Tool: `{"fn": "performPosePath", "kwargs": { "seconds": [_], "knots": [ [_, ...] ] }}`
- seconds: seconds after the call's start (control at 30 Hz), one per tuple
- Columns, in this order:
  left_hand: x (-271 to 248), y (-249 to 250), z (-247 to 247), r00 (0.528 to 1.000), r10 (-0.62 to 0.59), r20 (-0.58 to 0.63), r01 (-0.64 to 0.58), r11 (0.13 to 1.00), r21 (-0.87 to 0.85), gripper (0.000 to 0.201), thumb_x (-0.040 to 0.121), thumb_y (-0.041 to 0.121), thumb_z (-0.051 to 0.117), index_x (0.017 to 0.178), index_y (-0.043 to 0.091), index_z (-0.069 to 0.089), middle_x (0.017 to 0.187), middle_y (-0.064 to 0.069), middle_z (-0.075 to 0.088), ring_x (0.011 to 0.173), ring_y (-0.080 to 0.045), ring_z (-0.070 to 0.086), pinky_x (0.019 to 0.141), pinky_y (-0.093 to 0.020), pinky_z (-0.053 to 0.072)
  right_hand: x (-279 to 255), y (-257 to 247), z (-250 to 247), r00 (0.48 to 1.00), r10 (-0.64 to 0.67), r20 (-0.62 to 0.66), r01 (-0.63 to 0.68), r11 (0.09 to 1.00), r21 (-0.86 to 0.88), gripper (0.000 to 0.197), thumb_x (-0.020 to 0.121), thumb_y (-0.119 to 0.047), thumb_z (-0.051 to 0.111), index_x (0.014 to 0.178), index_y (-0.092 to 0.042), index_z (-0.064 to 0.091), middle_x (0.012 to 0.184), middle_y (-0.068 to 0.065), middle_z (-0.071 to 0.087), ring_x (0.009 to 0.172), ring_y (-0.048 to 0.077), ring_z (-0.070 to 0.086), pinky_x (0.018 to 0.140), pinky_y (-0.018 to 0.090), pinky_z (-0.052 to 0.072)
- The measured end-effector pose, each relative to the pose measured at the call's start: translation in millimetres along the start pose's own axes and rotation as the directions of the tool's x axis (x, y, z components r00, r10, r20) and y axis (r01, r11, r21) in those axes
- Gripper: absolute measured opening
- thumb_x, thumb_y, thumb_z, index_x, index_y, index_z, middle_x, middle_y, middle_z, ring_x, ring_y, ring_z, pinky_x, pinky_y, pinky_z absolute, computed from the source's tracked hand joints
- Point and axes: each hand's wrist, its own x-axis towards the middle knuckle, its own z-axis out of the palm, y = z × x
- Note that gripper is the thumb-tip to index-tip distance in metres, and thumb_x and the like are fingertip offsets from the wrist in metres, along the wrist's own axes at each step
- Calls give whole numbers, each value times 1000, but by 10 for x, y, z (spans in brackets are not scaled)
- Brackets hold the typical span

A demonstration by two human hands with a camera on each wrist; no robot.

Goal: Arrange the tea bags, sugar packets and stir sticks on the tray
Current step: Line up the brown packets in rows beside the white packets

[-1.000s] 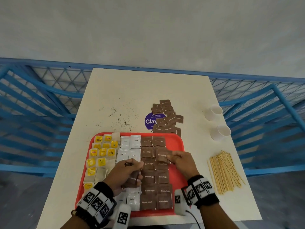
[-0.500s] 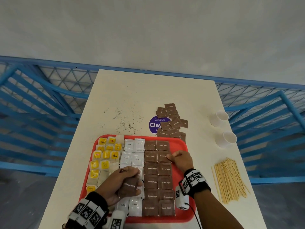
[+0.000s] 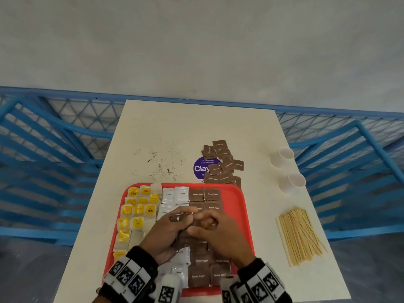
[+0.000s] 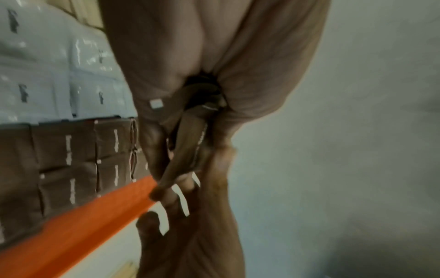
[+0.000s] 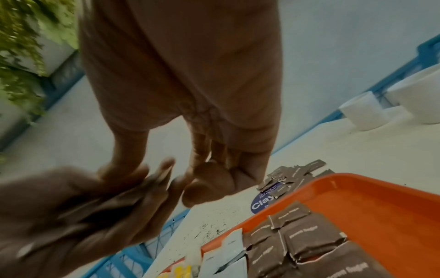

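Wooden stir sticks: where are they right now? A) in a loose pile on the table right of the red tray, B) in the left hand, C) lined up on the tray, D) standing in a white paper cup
A: the wooden stir sticks lie in a loose pile on the white table, right of the red plastic tray, with no hand on them.
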Motion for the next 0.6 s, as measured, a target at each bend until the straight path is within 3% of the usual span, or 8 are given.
{"fn": "performPosePath", "kwargs": {
  "seconds": [0.1, 0.2, 0.33, 0.43, 0.5, 0.6],
  "knots": [
    [-6, -42, 131, 998, 54, -37, -53, 998, 24, 18, 94, 3, 53, 105, -3, 66, 102, -22, 71, 83, -30, 73, 65, -36, 62, -61, 2, 96, 985, -58, -164, 45, 996, -82, 26, 70, -40, 85, 83, -21, 72, 71, -5, 68, 60, 0, 54, 59, 17, 44],
    [5, -90, 185, 996, 41, -73, -35, 996, 81, 25, 99, 11, 51, 111, -6, 65, 97, -24, 72, 79, -30, 72, 65, -38, 61, -97, 51, 113, 961, -56, -271, 54, 998, -16, 17, 72, -32, 86, 77, -21, 74, 73, -2, 72, 63, 11, 63, 63, 24, 50],
    [-20, -86, 131, 999, 9, -41, -3, 988, 154, 25, 98, 16, 56, 109, -5, 64, 107, -28, 69, 96, -40, 67, 85, -52, 56, -156, 70, -27, 974, -18, -224, 54, 987, 153, 10, 81, -25, 80, 83, -16, 76, 79, -1, 76, 77, 19, 72, 71, 27, 57],
    [-72, -24, 76, 998, 57, 8, -56, 934, 352, 11, 88, 14, 68, 92, 4, 68, 89, -22, 68, 78, -33, 67, 69, -41, 60, -189, 76, -176, 987, 34, -160, 21, 944, 328, 21, 87, -30, 74, 86, -9, 77, 84, 9, 77, 83, 32, 74, 78, 40, 59],
    [-94, 10, 42, 996, 85, 20, -84, 881, 466, 12, 86, 16, 71, 84, 5, 69, 77, -19, 65, 63, -24, 63, 57, -33, 55, -197, 53, -224, 992, 61, -112, -8, 905, 426, 24, 87, -29, 73, 83, -6, 76, 80, 9, 76, 72, 25, 72, 70, 35, 58],
    [-116, 55, 9, 995, 95, 44, -104, 838, 535, 17, 86, 20, 71, 81, 4, 69, 72, -18, 63, 58, -21, 58, 53, -30, 52, -201, 40, -233, 994, 50, -97, -4, 902, 433, 28, 90, -29, 69, 71, -8, 69, 61, -1, 62, 54, 9, 54, 57, 22, 45]
  ]
}}
